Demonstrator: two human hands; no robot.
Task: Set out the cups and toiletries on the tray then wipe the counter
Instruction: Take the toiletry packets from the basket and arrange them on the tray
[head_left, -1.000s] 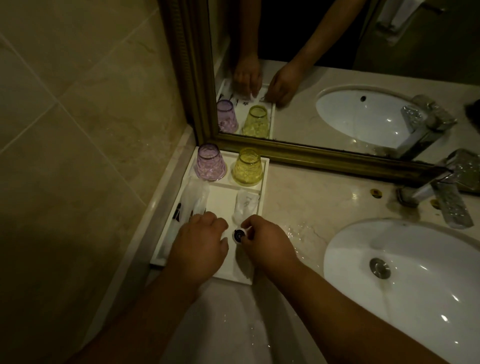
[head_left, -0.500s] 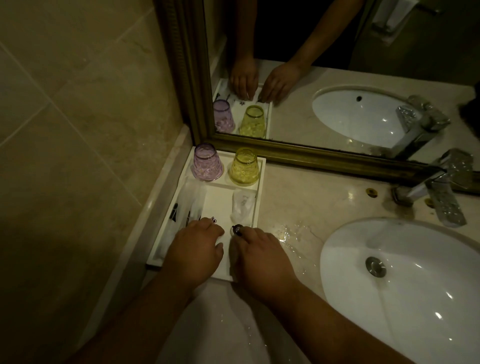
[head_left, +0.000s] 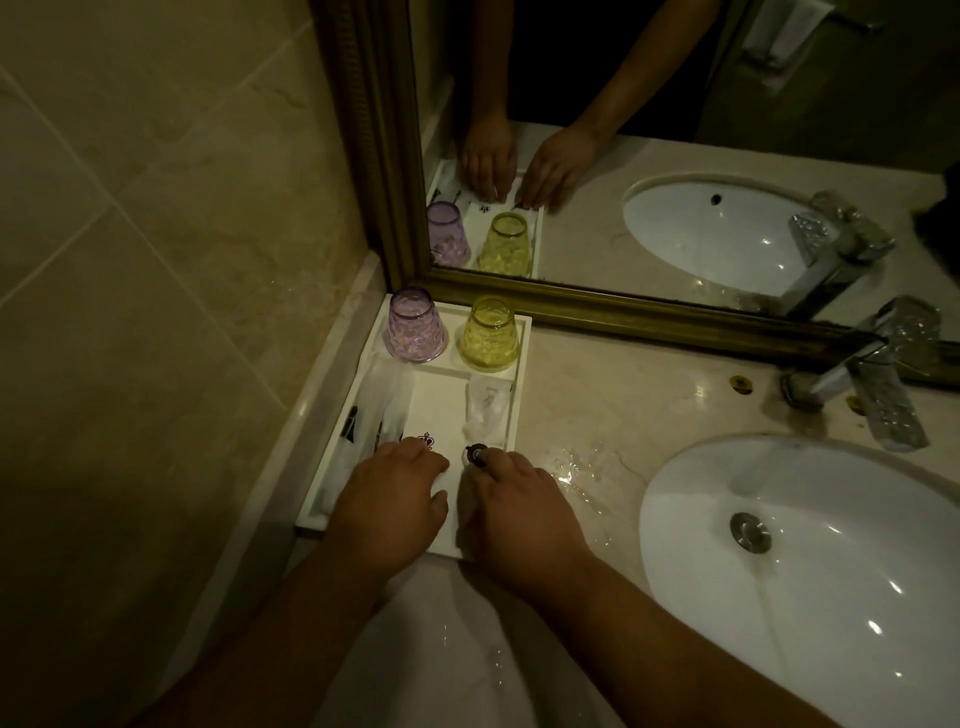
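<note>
A white tray (head_left: 521, 384) sits in the counter's left corner against the mirror. Upside down in its far compartment stand a purple cup (head_left: 414, 332) and a yellow cup (head_left: 490, 335). Clear-wrapped toiletries (head_left: 375, 410) lie along the tray's left side, and a crumpled clear packet (head_left: 486, 410) lies on the right. My left hand (head_left: 392, 506) rests with curled fingers on a white packet with a crown logo (head_left: 427, 442). My right hand (head_left: 519, 514) pinches a small bottle with a dark cap (head_left: 475, 455) lying at the tray's near right.
Water is splashed on the marble counter (head_left: 587, 462) to the right of the tray. A white sink basin (head_left: 810, 561) lies at the right, with a chrome faucet (head_left: 878, 384) behind it. The gold-framed mirror (head_left: 623, 306) and the tiled wall (head_left: 156, 260) close in the corner.
Both hands have slid a little toward the tray's near end. The crown logo has come out from under my left fingers. The bottle stays at my right fingertips.
</note>
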